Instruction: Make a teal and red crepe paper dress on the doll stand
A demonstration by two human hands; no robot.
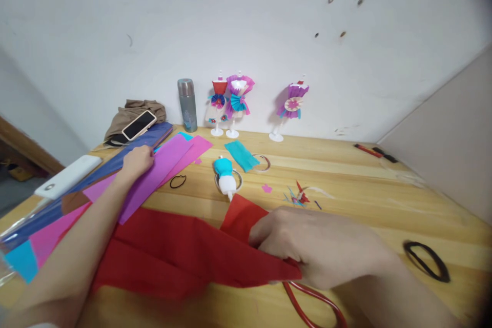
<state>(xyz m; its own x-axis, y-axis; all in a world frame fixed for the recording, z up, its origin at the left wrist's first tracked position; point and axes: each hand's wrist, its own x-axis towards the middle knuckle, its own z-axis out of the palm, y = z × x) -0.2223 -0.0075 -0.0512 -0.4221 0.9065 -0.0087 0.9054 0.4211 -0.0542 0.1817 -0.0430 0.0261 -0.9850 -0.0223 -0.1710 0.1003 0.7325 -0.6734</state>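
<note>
My right hand is closed around the end of a large red crepe paper sheet, its fingertips partly hidden by a fold. Below that hand, the red handles of a pair of scissors show on the table. My left hand is curled on purple crepe paper, with its fingers mostly hidden. Pink crepe paper lies beneath the purple. A small dress form with a turquoise top lies beyond the red sheet, near a turquoise paper strip.
Three dressed mini mannequins stand along the wall beside a grey flask. Paper scraps lie mid-table. A black hair tie is at right, markers at the back right. A phone and white power bank are left.
</note>
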